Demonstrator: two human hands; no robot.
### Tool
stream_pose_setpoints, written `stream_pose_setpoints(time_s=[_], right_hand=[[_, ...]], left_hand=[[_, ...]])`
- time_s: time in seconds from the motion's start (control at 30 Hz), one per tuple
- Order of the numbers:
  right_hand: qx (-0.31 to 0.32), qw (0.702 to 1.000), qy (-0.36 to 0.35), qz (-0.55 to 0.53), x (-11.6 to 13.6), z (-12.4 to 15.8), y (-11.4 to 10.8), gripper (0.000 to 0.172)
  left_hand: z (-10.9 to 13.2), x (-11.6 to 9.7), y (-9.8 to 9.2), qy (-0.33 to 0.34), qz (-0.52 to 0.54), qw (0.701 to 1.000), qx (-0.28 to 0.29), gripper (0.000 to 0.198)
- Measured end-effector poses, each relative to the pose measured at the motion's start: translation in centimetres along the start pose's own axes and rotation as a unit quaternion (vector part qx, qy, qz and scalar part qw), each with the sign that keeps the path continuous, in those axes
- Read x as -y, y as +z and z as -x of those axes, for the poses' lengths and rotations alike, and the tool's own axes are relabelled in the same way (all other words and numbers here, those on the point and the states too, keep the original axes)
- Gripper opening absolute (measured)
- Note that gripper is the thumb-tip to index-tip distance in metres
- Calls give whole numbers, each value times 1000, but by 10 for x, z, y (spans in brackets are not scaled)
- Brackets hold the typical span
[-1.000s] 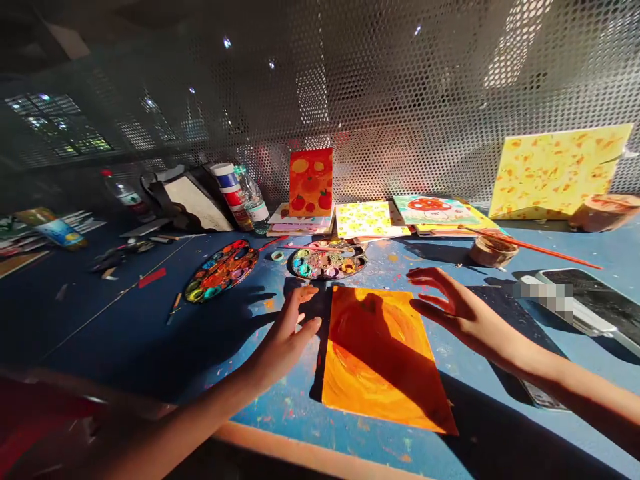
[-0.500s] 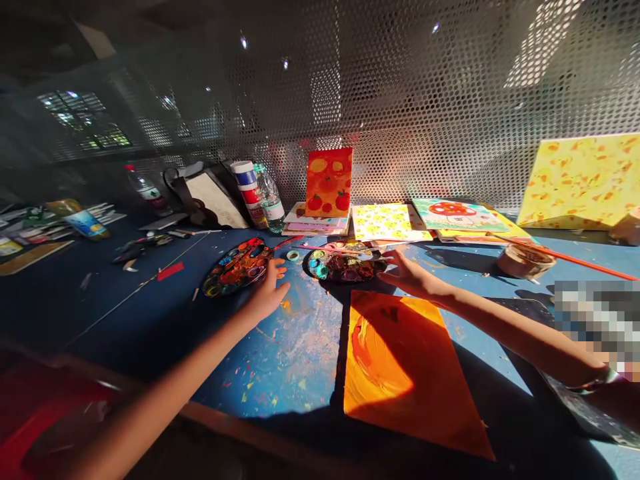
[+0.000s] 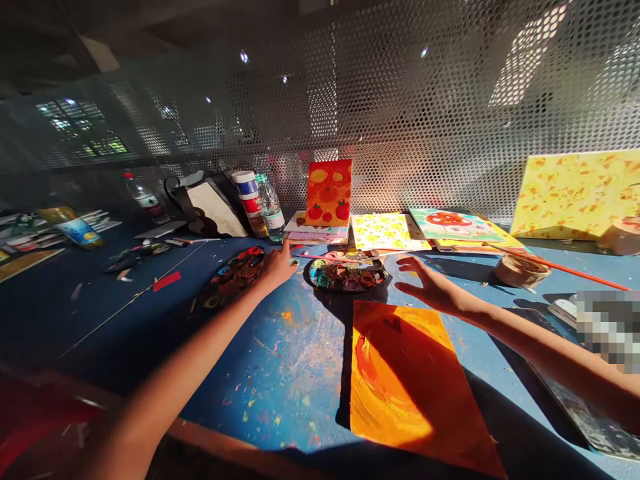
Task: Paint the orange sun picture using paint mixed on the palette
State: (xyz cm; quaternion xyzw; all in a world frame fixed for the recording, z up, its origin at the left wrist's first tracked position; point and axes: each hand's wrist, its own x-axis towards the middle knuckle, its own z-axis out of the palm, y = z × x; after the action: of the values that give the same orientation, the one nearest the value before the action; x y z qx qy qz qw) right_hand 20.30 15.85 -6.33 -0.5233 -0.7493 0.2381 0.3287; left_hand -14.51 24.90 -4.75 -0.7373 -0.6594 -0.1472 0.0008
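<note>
An orange painted canvas [image 3: 400,373] lies flat on the blue paint-stained table [image 3: 280,360] in front of me. My left hand [image 3: 278,265] stretches far forward between two paint palettes, the left palette [image 3: 231,275] and the round palette [image 3: 347,275], with a finger extended toward a small teal cap [image 3: 293,262]. Beyond the canvas's far edge my right hand [image 3: 429,285] hovers with fingers spread, just right of the round palette, holding nothing. A thin brush [image 3: 325,257] lies across the round palette.
Small paintings lean or lie along the perforated metal wall: an orange fruit canvas [image 3: 329,192], a yellow one [image 3: 385,231], a mushroom one [image 3: 453,225], a large yellow canvas [image 3: 575,193]. Bottles [image 3: 270,207], a tape roll [image 3: 520,270] and a long orange brush [image 3: 565,268] sit nearby.
My left hand has reached further forward, from beside the canvas to between the palettes. My right hand moved toward the round palette, then drew slightly right. The view shifted, so the canvas sits lower.
</note>
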Motion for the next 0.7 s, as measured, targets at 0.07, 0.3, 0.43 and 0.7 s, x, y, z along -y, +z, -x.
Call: stream_pose_setpoints(time_s=[0.07,0.3,0.43,0.7], right_hand=[[-2,1000,-11,21,0,6,-6,46],[15,997,-6,75,11,31,-23,45],[8,996,17,92,15,38,-28,43],[31,997,6,75,5,16,-17,39]], left_hand=[[-5,3,1,-7,-13,1000,-4,61],[-46,26,-16,-61,-36,997,-36,51],[-65,36,-20,-73,-23,997,-29,38],[-53,41,-19,-65,44,997,-16,36]])
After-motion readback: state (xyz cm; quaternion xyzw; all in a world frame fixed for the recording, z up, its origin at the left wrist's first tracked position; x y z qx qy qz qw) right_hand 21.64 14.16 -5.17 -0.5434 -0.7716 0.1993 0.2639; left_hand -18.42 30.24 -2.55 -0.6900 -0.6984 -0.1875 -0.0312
